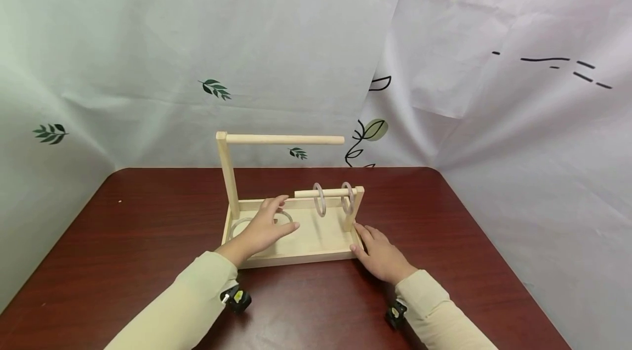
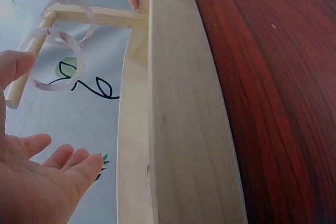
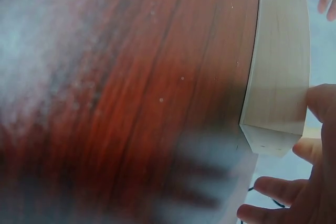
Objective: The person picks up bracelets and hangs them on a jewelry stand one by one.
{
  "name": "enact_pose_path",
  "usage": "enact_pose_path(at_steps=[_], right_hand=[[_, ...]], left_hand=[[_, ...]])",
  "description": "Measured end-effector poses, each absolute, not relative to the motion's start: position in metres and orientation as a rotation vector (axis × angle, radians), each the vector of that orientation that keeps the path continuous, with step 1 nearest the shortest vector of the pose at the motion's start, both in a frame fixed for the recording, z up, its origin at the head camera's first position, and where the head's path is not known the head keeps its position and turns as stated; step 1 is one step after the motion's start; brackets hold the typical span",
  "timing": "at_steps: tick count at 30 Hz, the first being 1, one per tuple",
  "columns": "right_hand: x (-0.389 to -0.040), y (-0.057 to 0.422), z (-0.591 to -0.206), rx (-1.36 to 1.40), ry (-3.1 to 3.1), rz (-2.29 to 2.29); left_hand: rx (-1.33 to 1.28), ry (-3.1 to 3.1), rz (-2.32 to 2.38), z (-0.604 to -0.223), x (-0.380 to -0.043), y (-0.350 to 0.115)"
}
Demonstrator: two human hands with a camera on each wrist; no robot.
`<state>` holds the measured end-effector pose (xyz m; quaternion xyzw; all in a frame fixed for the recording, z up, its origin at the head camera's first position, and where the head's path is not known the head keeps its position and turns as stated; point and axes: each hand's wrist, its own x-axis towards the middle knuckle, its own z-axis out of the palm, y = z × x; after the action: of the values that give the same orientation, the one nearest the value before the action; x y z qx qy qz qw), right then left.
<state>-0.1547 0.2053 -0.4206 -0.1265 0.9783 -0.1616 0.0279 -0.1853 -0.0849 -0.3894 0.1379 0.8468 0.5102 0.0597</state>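
A wooden rack has a shallow tray base [image 1: 316, 256], a tall left post with a long top bar [image 1: 286, 140], and a short right post with a lower bar [image 1: 302, 194]. Two pale rings, one nearer the bar's free end [image 1: 323, 204] and one by the post [image 1: 352, 202], hang on the lower bar. My left hand [image 1: 266, 229] hovers over the tray's left part, thumb and fingers apart, holding nothing. Partly hidden by it, a ring [image 1: 240, 221] and another ring [image 1: 286, 214] lie in the tray. My right hand [image 1: 380, 254] rests against the tray's right end, thumb at the near corner.
The rack stands on a dark red-brown table [image 1: 163, 229]. A pale printed cloth [image 1: 296, 65] hangs behind and at both sides of it. The tall post [image 1: 227, 174] rises just beyond my left hand.
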Motion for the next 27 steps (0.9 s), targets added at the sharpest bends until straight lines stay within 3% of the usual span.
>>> enact_pose_path(at_steps=[27], right_hand=[[-0.145,0.195,-0.42,-0.687,3.267,-0.375]], left_hand=[[0.632,3.225,0.826,-0.393,-0.152,-0.138]])
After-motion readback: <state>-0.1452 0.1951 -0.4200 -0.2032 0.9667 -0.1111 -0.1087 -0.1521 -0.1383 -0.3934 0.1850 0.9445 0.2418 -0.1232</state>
